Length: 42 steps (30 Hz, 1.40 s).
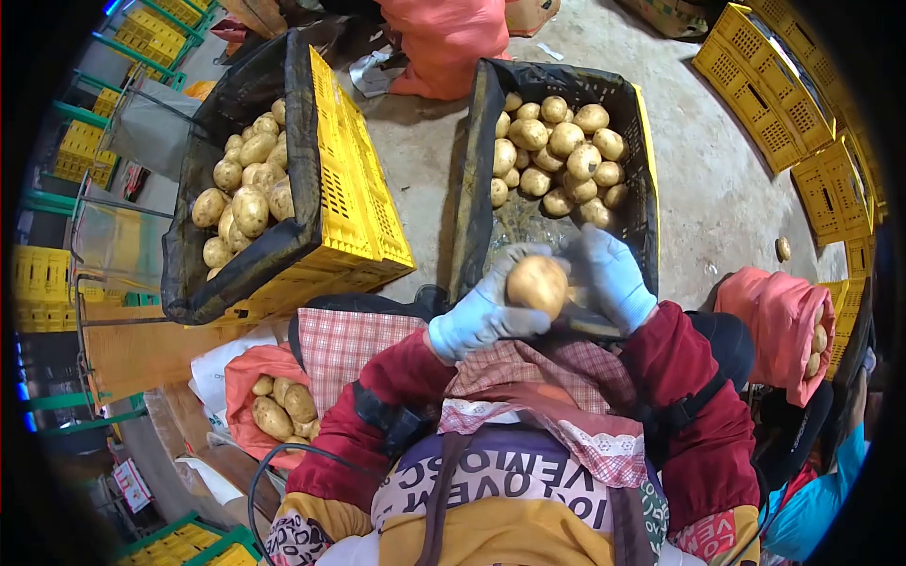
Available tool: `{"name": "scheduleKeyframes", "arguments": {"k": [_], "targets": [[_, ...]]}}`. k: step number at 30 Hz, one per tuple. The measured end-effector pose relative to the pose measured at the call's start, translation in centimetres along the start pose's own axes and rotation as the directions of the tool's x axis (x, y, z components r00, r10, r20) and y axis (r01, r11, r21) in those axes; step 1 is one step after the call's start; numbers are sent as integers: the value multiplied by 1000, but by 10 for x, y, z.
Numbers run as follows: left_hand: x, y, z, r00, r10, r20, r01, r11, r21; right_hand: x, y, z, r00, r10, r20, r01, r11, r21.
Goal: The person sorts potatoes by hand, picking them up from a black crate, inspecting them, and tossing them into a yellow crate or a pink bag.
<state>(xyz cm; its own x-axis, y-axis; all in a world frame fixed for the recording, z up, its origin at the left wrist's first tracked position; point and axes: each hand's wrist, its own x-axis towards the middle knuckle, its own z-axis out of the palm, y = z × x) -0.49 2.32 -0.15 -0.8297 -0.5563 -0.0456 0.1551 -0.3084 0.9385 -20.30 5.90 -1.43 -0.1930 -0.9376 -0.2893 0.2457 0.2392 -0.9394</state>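
Note:
My left hand (486, 307), in a light blue and grey glove, is closed around a round, pale brown potato (538, 286) in front of my body. My gloved right hand (613, 280) is just to the right of this potato, its fingers stretched out and partly blurred by motion. No object shows in it. Both hands are over the near end of a black-lined yellow crate (649, 160). Several potatoes (566, 140) lie piled at that crate's far end, and wet-looking lining shows at its near end.
Another lined yellow crate (363, 179) with potatoes stands tilted in view at left. Pink sacks of potatoes flank me, at left (241, 382) and right (769, 307). Yellow crates (764, 90) line the right side. A loose potato (782, 249) lies on the floor. A person's blue sleeve (821, 509) shows lower right.

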Motion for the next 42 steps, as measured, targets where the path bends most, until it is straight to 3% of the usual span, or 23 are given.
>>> {"name": "scheduleKeyframes", "arguments": {"k": [2, 3, 4, 6, 8, 10, 11, 14, 18, 20, 23, 26, 28, 31, 33, 34, 35, 36, 38, 39, 40, 41, 42], "targets": [[6, 11, 1, 991, 27, -127, -81, 897, -434, -7, -14, -1, 950, 305, 63, -308, 951, 39], [8, 11, -2, 991, 43, -124, -102, 853, -512, -6, -3, -3, 878, 372, 302, -447, 863, 235], [10, 4, -11, 991, 40, -128, -101, 853, -511, -11, -9, 1, 805, 326, 495, -518, 793, 319], [13, -16, -31, 997, -12, -70, -36, 768, -640, -18, -7, 11, 846, 283, 452, -470, 797, 380], [20, -15, -33, 984, 11, -176, -116, 792, -599, -16, -5, 8, 877, 196, 439, -402, 799, 447], [25, -11, -37, 973, 27, -231, -119, 912, -392, -12, -14, 6, 935, 156, 319, -298, 835, 463], [21, -4, -38, 978, -53, -201, -43, 895, -444, -9, -16, 2, 941, 146, 306, -274, 857, 436], [19, 0, -34, 977, -79, -197, -10, 909, -417, -7, -18, 2, 947, 104, 305, -236, 867, 439], [21, -3, -31, 980, -79, -184, 22, 956, -294, -8, -5, -4, 959, 149, 239, -235, 890, 390], [21, 3, -25, 987, -75, -142, 42, 974, -220, -9, 1, -8, 923, 245, 296, -367, 791, 490], [21, 10, -19, 994, -43, -99, 30, 991, -133, -11, 5, -14, 878, 282, 386, -454, 747, 486], [21, 8, -17, 992, -70, -101, 69, 997, -18, -19, 0, -8, 884, 220, 412, -393, 827, 401], [20, 3, -17, 994, -29, -102, 35, 998, 55, -19, -3, -8, 879, 241, 412, -426, 786, 449], [18, 1, -11, 991, 67, -112, -56, 993, 101, -18, -7, -8, 907, 136, 398, -305, 863, 402], [15, 9, -8, 984, 125, -129, -116, 990, 76, -17, -11, -3, 946, -133, 294, 82, 981, 177], [13, 18, -5, 994, 7, -111, -12, 999, -41, -15, -11, -2, 942, -135, 306, 84, 981, 176], [10, 24, -5, 991, -108, -79, 94, 983, -155, -13, -10, -4, 912, -258, 318, 269, 963, 10], [10, 19, -8, 991, -99, -90, 85, 985, -152, -11, -9, -4, 859, -372, 351, 444, 883, -150], [14, 7, -14, 991, -81, -110, 69, 991, -111, -13, -8, 1, 872, -349, 345, 409, 904, -120], [11, 9, -16, 979, -150, -141, 125, 977, -172, -14, -10, 5, 898, -332, 288, 381, 915, -134], [9, 8, -16, 979, -59, -197, 24, 985, -171, -14, -13, 11, 919, -316, 234, 354, 924, -142], [5, 18, -20, 971, -37, -237, -22, 970, -242, -18, -20, 17, 936, -255, 241, 259, 966, 18], [0, 28, -24, 962, -17, -272, -72, 947, -312, -17, -21, 17, 920, -322, 225, 340, 939, -45]]}}
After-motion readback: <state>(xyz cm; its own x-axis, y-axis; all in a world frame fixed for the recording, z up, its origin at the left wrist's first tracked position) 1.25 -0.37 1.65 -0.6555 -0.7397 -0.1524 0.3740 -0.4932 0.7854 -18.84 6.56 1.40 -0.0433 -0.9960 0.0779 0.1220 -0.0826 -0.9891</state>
